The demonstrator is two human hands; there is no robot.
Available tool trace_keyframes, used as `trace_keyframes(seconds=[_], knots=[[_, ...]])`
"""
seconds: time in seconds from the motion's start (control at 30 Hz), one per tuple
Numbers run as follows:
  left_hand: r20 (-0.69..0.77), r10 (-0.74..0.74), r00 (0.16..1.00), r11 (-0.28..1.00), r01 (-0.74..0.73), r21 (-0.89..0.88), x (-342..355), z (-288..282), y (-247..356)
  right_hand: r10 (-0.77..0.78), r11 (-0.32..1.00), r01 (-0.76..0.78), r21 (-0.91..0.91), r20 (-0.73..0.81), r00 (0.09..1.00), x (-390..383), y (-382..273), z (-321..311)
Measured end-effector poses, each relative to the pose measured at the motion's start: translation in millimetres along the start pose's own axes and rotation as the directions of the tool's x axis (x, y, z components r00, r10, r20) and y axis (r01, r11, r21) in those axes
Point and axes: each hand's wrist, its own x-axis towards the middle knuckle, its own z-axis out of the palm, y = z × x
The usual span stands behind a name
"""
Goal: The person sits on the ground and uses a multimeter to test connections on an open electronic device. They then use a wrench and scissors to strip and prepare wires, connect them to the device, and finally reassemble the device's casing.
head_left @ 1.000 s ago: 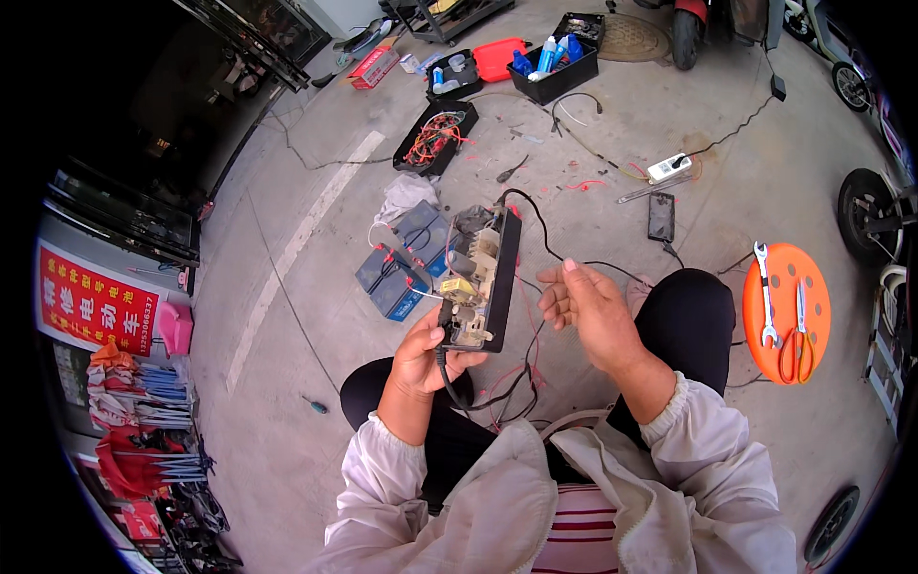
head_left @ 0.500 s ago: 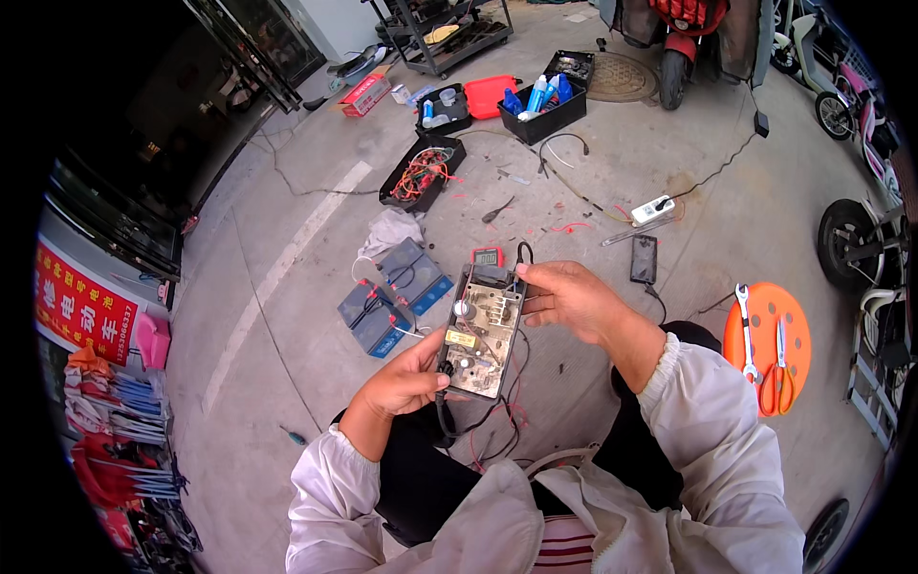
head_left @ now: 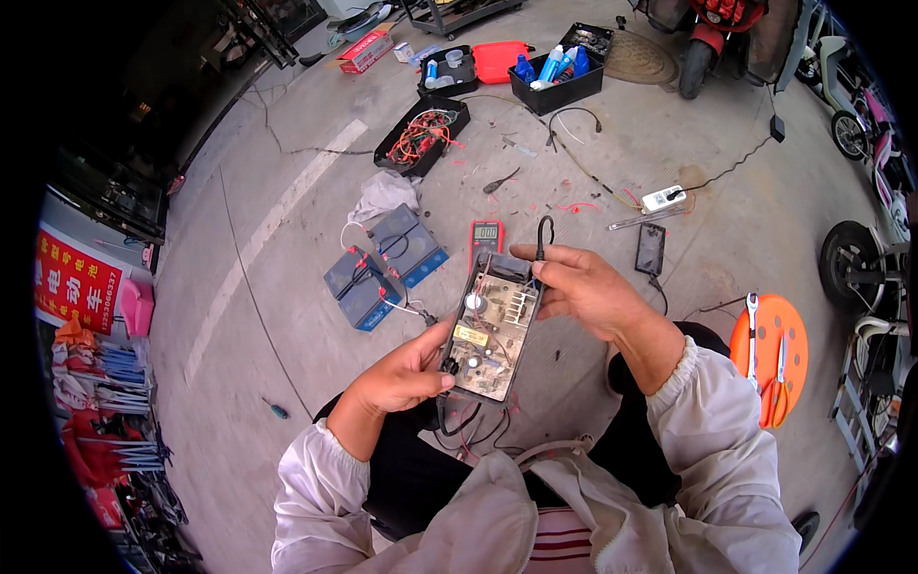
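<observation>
I stood nearby & saw the person's L hand [head_left: 404, 377] gripping the lower L side of an open blk-cased circuit unit [head_left: 495, 333], thumb over its edge. The R hand [head_left: 585, 289] pinched the upper R corner, beside a looped blk lead [head_left: 547, 230]. So both hands were closed on the unit, which they held up in front of the lap, component side facing the person. Its board looked dusty, w/ a yellow block & pale metal fins. A thick blk cable [head_left: 442, 417] hung from the lower end, by the L hand. Just past the unit's top, a red multimeter [head_left: 487, 235] showed. Off to the L, 2 blue-gray batteries [head_left: 409, 247] sat side by side nr a pale rag [head_left: 383, 196]; farther out was a blk tray [head_left: 389, 156] of tangled wires. On the R, an orange stool [head_left: 766, 321] held a wrench [head_left: 752, 337] & orange-handled scissors [head_left: 776, 400]. A wht power strip [head_left: 663, 198] lay nr a flat dark box [head_left: 650, 249], & a blk bin [head_left: 566, 94] of blue & wht bottles stood at the back.
</observation>
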Motion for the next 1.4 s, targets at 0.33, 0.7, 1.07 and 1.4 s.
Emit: trace_keyframes(seconds=[0.33, 0.7, 1.07, 1.4], knots=[[-0.019, 0.05, 0.999, 0.998, -0.049, 0.051, -5.7, -0.5, -2.4, 0.072, 0.989, -0.089, 0.121, 0.135, 0.988, -0.2, -10.4, -3.1], [0.023, 0.029, 0.999, 0.999, -0.029, 0.028, -10.0, 4.9, -2.7, 0.03, 0.989, -0.045, 0.143, 0.105, 0.994, -3.6, 0.4, -1.7], [0.004, 0.017, 1.0, 0.995, -0.018, 0.095, -6.4, 4.0, -10.4, 0.002, 1.0, -0.002, -0.002, -0.034, 0.999, -5.0, 2.6, 2.2], [0.022, 0.031, 0.999, 0.999, -0.032, 0.04, -13.2, 0.3, -11.7, -0.006, 0.982, -0.007, 0.191, 0.068, 0.998, -13.6, -1.4, -3.6]])
